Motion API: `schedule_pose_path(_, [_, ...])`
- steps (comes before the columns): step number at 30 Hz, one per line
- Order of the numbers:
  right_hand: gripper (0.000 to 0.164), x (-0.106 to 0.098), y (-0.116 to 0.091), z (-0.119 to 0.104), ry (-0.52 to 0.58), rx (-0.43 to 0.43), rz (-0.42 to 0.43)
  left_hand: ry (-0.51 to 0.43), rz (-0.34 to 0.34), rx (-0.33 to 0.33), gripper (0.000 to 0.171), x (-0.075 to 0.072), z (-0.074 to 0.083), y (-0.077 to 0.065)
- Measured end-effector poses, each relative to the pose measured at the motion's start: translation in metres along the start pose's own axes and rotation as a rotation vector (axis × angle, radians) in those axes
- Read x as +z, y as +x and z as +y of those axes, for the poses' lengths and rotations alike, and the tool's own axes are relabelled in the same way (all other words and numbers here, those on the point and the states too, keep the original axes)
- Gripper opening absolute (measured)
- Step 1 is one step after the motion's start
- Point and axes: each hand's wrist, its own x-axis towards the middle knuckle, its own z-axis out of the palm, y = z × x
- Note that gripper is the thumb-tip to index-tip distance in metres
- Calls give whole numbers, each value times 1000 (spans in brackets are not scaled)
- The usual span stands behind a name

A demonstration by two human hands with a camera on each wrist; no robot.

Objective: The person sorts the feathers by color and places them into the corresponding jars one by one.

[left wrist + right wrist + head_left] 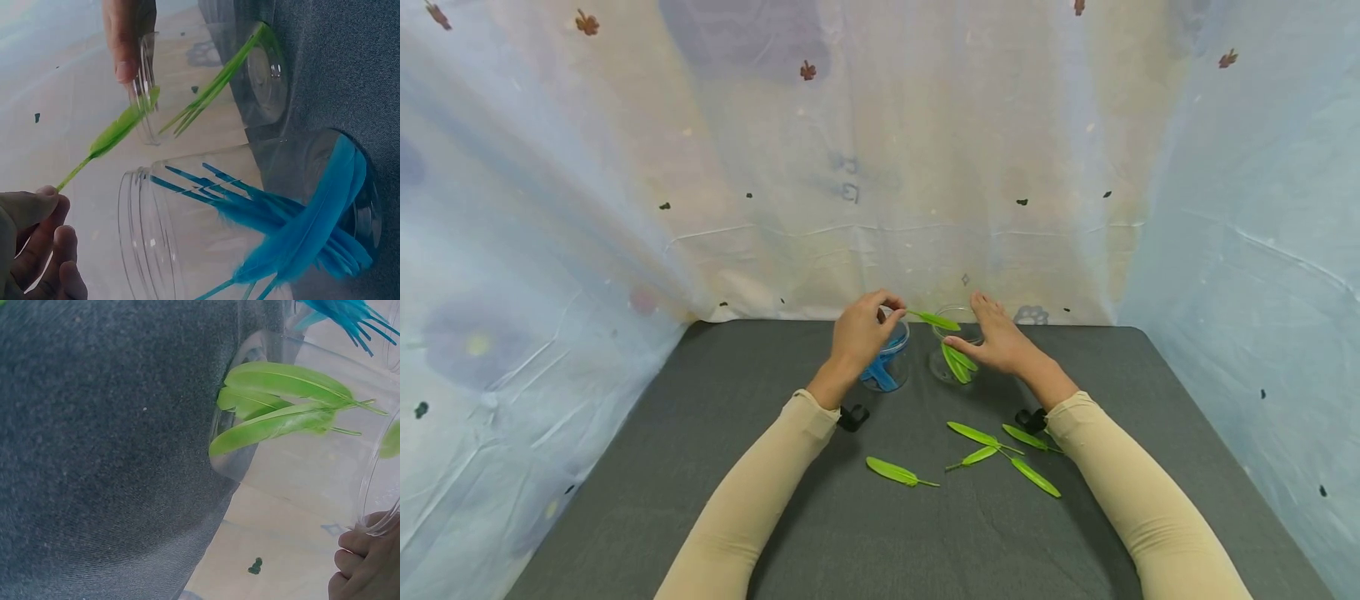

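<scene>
Between thumb and index finger, my left hand (861,335) pinches a green feather (119,132) by its quill. The feather's vane end reaches the mouth of a clear jar (194,47), which stands upright with a few green feathers (281,434) leaning inside. My right hand (1006,340) holds this jar at its rim from the right side, thumb in front and fingers toward the back. Close by my left hand stands a second clear jar (187,164), holding several blue feathers (319,228).
On the dark grey cloth (820,533) in front of the jars lie several loose green feathers, one (891,471) apart at the left and others (973,434) clustered at the right. A pale patterned curtain (925,150) hangs right behind the jars.
</scene>
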Motion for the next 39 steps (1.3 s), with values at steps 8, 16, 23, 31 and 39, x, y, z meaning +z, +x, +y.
schedule_pose_path(8, [117, 0, 0, 0, 10, 6, 4, 33, -48, 3, 16, 11, 3, 7])
schedule_pose_path(16, [117, 2, 1, 1, 14, 21, -4, 61, -36, 18, 12, 16, 9, 14])
schedule_pose_path(23, [118, 2, 0, 1, 20, 22, -4, 28, -3, 34, 12, 16, 13, 17])
schedule_pose_path(31, [118, 1, -1, 0, 18, 22, 3, 18, 19, 44, 13, 21, 14, 17])
schedule_pose_path(39, [117, 2, 0, 1, 19, 24, 5, 59, -37, 21, 17, 31, 17, 18])
